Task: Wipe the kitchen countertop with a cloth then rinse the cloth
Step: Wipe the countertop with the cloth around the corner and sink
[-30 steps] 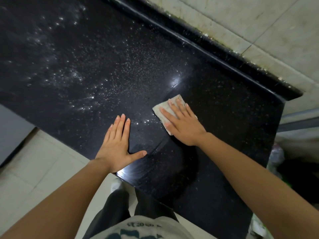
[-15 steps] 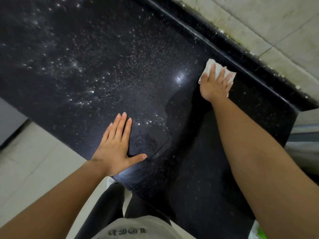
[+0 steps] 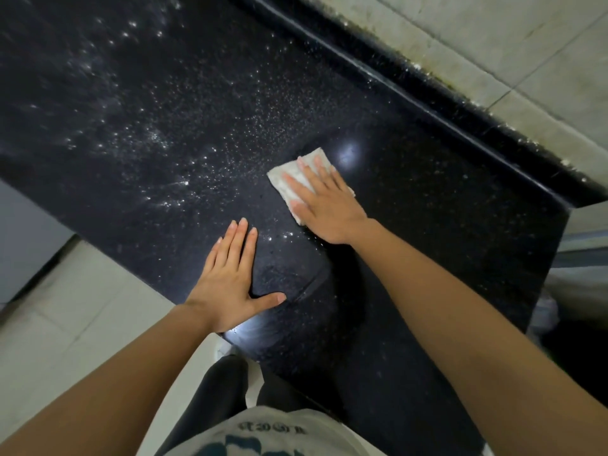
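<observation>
Right hand (image 3: 324, 205), palm down with fingers straight and slightly spread, presses flat on a folded, off-white rectangular cloth (image 3: 289, 179); nothing is curled round or pinched, and the far and left corners of the cloth show beyond the fingertips. Left hand (image 3: 230, 281), likewise flat and holding nothing, rests directly on the polished black stone tabletop (image 3: 131, 93) with its four fingers close together and its thumb spread out to the side, near the front edge and just beside the right hand without touching it or the cloth. The cloth lies on the tabletop about midway between the front edge and the raised black stone kerb (image 3: 394, 80) that runs along the back. Fine white specks (image 3: 148, 139) are scattered over the surface beyond and to the left of the hands, whereas the area around and to the right of the hands looks darker, with a curved wet streak (image 3: 312, 284) between the two forearms. A round pale reflection (image 3: 348, 153) sits just beyond the cloth. Behind the kerb rise large pale, stained wall tiles (image 3: 493, 44). In front of the tabletop lie light floor tiles (image 3: 82, 307), and at the lower edge the person's dark trousers (image 3: 214, 406) and white printed shirt (image 3: 279, 432) are visible.
</observation>
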Demonstrator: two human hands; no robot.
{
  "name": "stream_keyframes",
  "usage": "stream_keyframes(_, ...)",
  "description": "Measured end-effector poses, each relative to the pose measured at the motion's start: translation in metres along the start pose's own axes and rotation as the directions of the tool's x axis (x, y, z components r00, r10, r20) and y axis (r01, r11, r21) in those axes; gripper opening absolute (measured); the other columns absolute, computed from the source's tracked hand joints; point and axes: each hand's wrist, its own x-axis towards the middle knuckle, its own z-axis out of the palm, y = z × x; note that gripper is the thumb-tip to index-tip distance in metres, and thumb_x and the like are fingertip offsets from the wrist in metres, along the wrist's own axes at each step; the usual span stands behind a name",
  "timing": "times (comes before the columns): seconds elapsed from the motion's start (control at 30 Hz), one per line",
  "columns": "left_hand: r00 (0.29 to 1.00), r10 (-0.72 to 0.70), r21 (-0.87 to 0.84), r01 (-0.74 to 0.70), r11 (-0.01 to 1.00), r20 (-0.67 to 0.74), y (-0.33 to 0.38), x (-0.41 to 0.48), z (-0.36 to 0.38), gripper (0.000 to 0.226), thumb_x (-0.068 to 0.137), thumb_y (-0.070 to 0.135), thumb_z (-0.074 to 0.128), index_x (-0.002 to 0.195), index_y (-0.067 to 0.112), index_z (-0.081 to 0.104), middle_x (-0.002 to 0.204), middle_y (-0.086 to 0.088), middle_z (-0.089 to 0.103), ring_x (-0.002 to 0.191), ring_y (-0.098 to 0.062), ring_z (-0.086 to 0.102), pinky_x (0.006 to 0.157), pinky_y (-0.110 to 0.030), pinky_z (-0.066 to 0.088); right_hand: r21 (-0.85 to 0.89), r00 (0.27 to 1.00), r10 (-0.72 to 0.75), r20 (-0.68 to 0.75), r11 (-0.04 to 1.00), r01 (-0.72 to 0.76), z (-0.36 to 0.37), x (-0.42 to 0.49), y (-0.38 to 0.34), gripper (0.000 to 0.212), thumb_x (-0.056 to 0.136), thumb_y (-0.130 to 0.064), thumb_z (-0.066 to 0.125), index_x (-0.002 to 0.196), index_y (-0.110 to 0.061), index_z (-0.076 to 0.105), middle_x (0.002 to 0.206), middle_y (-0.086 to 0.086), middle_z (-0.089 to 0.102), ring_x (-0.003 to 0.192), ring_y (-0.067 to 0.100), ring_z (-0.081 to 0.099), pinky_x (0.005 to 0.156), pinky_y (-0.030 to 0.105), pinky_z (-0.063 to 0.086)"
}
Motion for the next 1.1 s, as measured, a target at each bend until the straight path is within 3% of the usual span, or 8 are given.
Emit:
stream_keyframes(0.07, 1.000, 0.000, -0.005, 0.000, 1.000, -0.002, 0.000, 0.000, 0.000, 0.117, 0.067, 0.091, 0.018, 0.144, 0.014, -0.027, 0.149, -0.001, -0.038, 0.136, -0.015, -0.037, 0.111, -0.033, -0.019, -0.019, 1.000, 0.006, 0.016, 1.000, -0.006, -0.003, -0.012, 0.020, 0.053, 0.103, -0.044, 0.017, 0.153, -0.035, 0.002, 0.162, 0.001, -0.008, 0.147, 0.024, -0.015, 0.118, 0.040, -0.013)
stream_keyframes(0.13, 1.000, 0.006, -0.007, -0.006, 1.000, 0.000, 0.000, 0.000, 0.000, 0.117, 0.068, 0.090, 0.019, 0.144, 0.014, -0.026, 0.150, -0.002, -0.037, 0.137, -0.015, -0.037, 0.111, -0.033, -0.019, -0.010, 0.980, 0.201, 0.002, 0.979, -0.201, -0.004, -0.020, 0.049, 0.054, 0.103, -0.043, 0.015, 0.153, -0.034, -0.002, 0.162, 0.004, -0.010, 0.147, 0.025, -0.016, 0.116, 0.040, -0.014)
stream_keyframes(0.27, 1.000, 0.010, -0.012, -0.010, 1.000, -0.012, 0.000, 0.000, 0.000, 0.117, 0.071, 0.089, 0.026, 0.145, 0.013, -0.024, 0.151, -0.003, -0.035, 0.137, -0.015, -0.036, 0.110, -0.033, -0.019, 0.195, 0.768, 0.641, -0.009, 0.754, -0.627, -0.006, -0.042, 0.103, 0.055, 0.101, -0.049, 0.010, 0.153, -0.036, -0.005, 0.162, 0.004, -0.013, 0.148, 0.027, -0.013, 0.118, 0.044, -0.009)
stream_keyframes(0.37, 1.000, 0.008, -0.012, -0.008, 1.000, -0.015, 0.000, -0.001, 0.000, 0.117, 0.073, 0.087, 0.030, 0.145, 0.013, -0.024, 0.150, -0.003, -0.036, 0.136, -0.015, -0.037, 0.109, -0.032, -0.022, 0.311, 0.613, 0.790, -0.018, 0.587, -0.748, -0.002, -0.048, 0.100, 0.056, 0.101, -0.048, 0.009, 0.153, -0.033, -0.004, 0.161, 0.006, -0.013, 0.147, 0.029, -0.014, 0.118, 0.045, -0.011)
stream_keyframes(0.43, 1.000, 0.005, -0.011, -0.005, 1.000, -0.020, 0.001, -0.001, 0.000, 0.116, 0.073, 0.087, 0.029, 0.145, 0.012, -0.024, 0.150, -0.003, -0.037, 0.136, -0.016, -0.038, 0.109, -0.032, -0.022, 0.337, 0.564, 0.826, -0.022, 0.537, -0.773, 0.000, -0.039, 0.082, 0.056, 0.102, -0.046, 0.009, 0.153, -0.030, -0.006, 0.161, 0.009, -0.015, 0.146, 0.031, -0.017, 0.117, 0.045, -0.013)
stream_keyframes(0.73, 1.000, 0.012, -0.007, -0.012, 1.000, -0.016, 0.000, -0.001, 0.001, 0.117, 0.071, 0.087, 0.025, 0.145, 0.012, -0.024, 0.150, -0.004, -0.036, 0.136, -0.016, -0.038, 0.110, -0.033, -0.021, 0.208, 0.866, 0.498, -0.044, 0.853, -0.479, 0.025, -0.039, -0.017, 0.056, 0.102, -0.046, 0.011, 0.152, -0.031, -0.010, 0.160, 0.011, -0.018, 0.145, 0.031, -0.021, 0.116, 0.044, -0.016)
stream_keyframes(1.0, 0.998, 0.057, -0.120, -0.059, 0.991, -0.018, -0.003, -0.002, -0.002, 0.114, 0.070, 0.086, 0.026, 0.148, 0.014, -0.019, 0.150, 0.001, -0.035, 0.136, -0.013, -0.036, 0.111, -0.030, -0.019, 0.142, 0.939, 0.342, 0.028, 0.929, -0.342, 0.044, -0.083, -0.063, 0.056, 0.100, -0.050, 0.008, 0.150, -0.034, -0.013, 0.160, 0.004, -0.020, 0.145, 0.024, -0.024, 0.114, 0.038, -0.021)
stream_keyframes(1.1, 0.995, 0.092, -0.235, -0.098, 0.967, -0.038, -0.010, -0.004, -0.004, 0.095, 0.085, 0.068, 0.035, 0.151, 0.016, -0.009, 0.155, 0.002, -0.026, 0.139, -0.009, -0.029, 0.113, -0.027, -0.015, 0.070, 0.974, 0.224, 0.033, 0.972, -0.226, 0.057, -0.111, -0.072, 0.055, 0.095, -0.053, -0.001, 0.144, -0.039, -0.020, 0.159, 0.002, -0.021, 0.144, 0.023, -0.026, 0.111, 0.035, -0.024)
